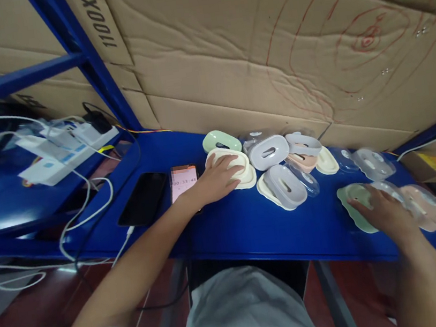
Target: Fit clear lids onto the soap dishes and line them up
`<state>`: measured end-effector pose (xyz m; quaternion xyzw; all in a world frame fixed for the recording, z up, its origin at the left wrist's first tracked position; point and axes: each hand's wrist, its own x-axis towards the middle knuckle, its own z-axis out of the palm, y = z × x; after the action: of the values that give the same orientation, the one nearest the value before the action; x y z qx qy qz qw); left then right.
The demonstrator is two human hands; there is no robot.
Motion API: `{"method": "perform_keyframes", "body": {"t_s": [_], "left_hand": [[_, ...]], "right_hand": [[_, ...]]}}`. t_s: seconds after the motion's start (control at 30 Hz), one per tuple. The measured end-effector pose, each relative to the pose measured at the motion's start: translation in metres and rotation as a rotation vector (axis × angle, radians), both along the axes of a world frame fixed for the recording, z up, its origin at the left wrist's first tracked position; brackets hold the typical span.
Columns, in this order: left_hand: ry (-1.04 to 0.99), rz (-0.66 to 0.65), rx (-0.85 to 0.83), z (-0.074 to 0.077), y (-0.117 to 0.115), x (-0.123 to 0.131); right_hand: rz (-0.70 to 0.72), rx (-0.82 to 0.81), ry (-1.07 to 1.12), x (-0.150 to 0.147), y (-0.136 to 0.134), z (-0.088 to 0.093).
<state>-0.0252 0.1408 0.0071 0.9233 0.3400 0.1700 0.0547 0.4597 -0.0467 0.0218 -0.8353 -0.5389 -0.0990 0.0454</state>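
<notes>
My left hand [222, 175] lies over a cream oval plastic dish [249, 174], with its fingers spread across the top. Behind that dish is a light green oval dish [221, 140] with a slot in its middle. On the right, my right hand [389, 215] is closed on a green wavy-edged dish [358, 214], its thumb on the upper face and its other fingers partly hidden. Beside this hand lie a clear plastic cover [387, 189] and a peach dish [429, 207] under clear plastic. Both are slightly blurred.
Grey oval dishes [268, 152], cream pieces [326, 160] and clear covers [374, 163] are grouped along the cardboard wall [204, 68]. A black phone [143, 198] and a lit phone [183, 179] lie left on the blue table [227, 232]. White cables trail from a power strip [67, 157].
</notes>
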Motion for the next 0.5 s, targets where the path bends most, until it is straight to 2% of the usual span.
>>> {"method": "perform_keyframes", "body": {"t_s": [0.1, 0.23, 0.3, 0.37, 0.43, 0.5], "left_hand": [[0.016, 0.007, -0.034, -0.001, 0.002, 0.000], [0.020, 0.014, -0.056, -0.001, 0.003, -0.001], [0.015, 0.024, -0.049, -0.001, 0.003, -0.001], [0.012, 0.022, -0.038, -0.001, 0.002, -0.002], [0.015, 0.015, -0.026, -0.001, 0.002, -0.001], [0.023, 0.004, -0.021, 0.000, 0.001, -0.001]], "right_hand": [[0.066, 0.059, 0.128, 0.003, -0.001, -0.004], [0.274, 0.151, 0.278, -0.007, 0.033, 0.007], [0.346, 0.167, 0.245, -0.015, 0.043, 0.014], [0.327, 0.242, 0.115, -0.026, 0.038, 0.016], [0.249, 0.303, -0.009, -0.041, 0.020, 0.012], [0.182, 0.249, -0.066, -0.059, -0.002, 0.003]]}}
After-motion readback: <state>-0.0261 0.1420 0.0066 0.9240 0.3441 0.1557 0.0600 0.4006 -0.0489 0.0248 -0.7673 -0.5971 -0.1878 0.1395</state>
